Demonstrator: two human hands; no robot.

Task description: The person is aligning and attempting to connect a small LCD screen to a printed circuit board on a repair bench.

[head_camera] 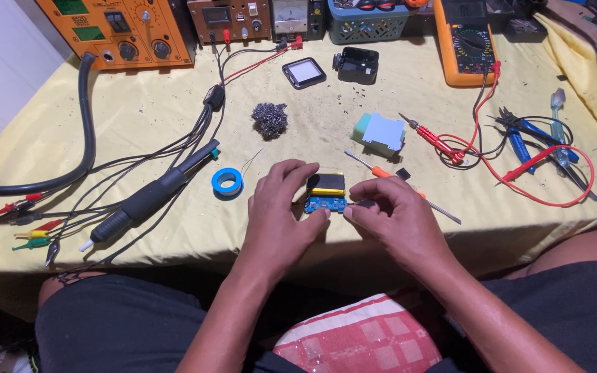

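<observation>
My left hand (279, 207) and my right hand (390, 214) meet over a small blue circuit board (326, 204) near the table's front edge. Both hands pinch the board, the left at its left end, the right at its right end. A black block with a yellow band (327, 183) sits on top of the board, just behind my fingers. An orange-handled screwdriver (381, 173) lies on the yellow cloth right behind my right hand.
Around the hands lie a blue solder spool (227, 182), a steel wool ball (270, 119), a black soldering handle (148, 199), a pale green box (380, 133), a red screwdriver (431, 138), pliers (519, 138), an orange multimeter (466, 41) and an orange station (120, 31).
</observation>
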